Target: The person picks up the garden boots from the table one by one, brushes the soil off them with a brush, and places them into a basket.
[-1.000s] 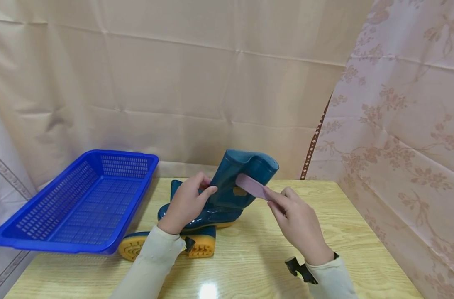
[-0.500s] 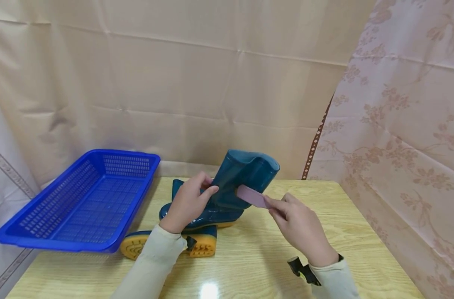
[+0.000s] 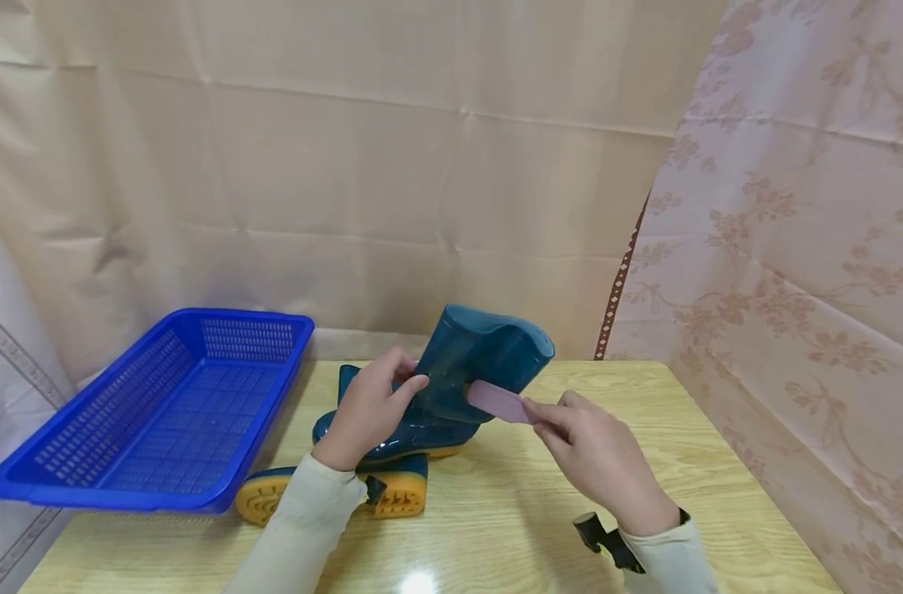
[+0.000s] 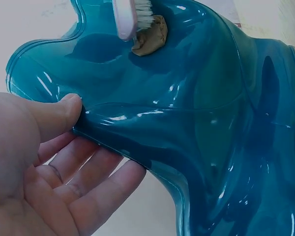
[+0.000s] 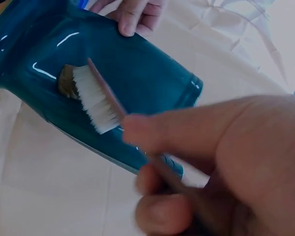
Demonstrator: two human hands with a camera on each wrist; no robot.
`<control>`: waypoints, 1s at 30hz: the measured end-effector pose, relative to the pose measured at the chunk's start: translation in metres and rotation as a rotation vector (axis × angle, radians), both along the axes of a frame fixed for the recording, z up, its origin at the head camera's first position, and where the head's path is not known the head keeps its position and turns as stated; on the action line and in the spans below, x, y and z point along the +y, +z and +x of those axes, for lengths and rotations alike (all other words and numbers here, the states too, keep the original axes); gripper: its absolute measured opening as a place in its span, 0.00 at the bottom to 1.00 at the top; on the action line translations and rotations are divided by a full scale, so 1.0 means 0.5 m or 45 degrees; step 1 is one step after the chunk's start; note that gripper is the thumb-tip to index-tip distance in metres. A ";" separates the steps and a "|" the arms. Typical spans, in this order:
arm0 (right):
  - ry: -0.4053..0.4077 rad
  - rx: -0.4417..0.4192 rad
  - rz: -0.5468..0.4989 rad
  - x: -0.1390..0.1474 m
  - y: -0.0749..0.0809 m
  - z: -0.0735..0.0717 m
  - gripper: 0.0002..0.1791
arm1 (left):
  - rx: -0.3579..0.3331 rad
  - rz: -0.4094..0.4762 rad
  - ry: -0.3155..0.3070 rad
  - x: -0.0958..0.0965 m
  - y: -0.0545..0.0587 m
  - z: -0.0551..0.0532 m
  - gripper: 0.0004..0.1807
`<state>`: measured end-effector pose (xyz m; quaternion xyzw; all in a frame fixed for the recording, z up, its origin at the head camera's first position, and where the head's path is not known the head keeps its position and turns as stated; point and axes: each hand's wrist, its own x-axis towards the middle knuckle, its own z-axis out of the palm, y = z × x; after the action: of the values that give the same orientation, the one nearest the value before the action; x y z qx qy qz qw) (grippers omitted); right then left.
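Note:
A glossy dark teal rubber boot [image 3: 499, 351] leans over the table, its open top tilted up and right. My left hand [image 3: 370, 408] pinches the edge of its shaft, thumb on the near side and fingers behind, as the left wrist view shows. My right hand [image 3: 596, 450] grips the handle of a pink brush [image 3: 496, 403]. In the right wrist view its white bristles [image 5: 96, 101] lie against the shaft, beside a brown smear [image 5: 66, 81] of mud-like stuff. The left wrist view shows the bristles touching that brown lump [image 4: 152, 39].
A second teal boot lies on its side under the first, its yellow sole [image 3: 403, 495] facing me. On the left stands a blue perforated plastic basket [image 3: 232, 495]. The wood-patterned table [image 3: 511, 528] reaches back to a beige cloth [image 3: 347, 181]; a floral cloth [image 3: 801, 272] hangs at right.
My right hand has moved the brush down the boot's shaft, onto the brown patch that showed below it earlier. The left hand keeps its hold, and the head view has shifted slightly.

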<state>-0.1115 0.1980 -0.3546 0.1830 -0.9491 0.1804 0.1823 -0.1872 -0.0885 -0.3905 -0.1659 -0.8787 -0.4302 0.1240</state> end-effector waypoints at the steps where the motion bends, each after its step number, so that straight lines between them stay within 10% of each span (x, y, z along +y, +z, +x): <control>1: 0.020 0.025 -0.008 0.002 0.000 0.000 0.18 | -0.001 0.005 0.001 -0.001 0.000 0.000 0.06; 15: 0.084 0.205 -0.102 0.000 -0.004 -0.009 0.23 | 0.018 0.030 -0.074 -0.011 0.005 0.000 0.17; 25: 0.116 0.287 -0.154 0.002 -0.007 -0.012 0.24 | 0.353 0.146 0.045 -0.005 -0.008 -0.009 0.06; 30: 0.129 0.288 -0.173 0.002 -0.006 -0.011 0.25 | 0.369 0.261 0.112 -0.001 -0.005 -0.005 0.06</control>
<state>-0.1168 0.1993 -0.3577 0.2372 -0.8976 0.2315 0.2906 -0.1899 -0.0887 -0.3931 -0.1742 -0.8096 -0.4832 0.2842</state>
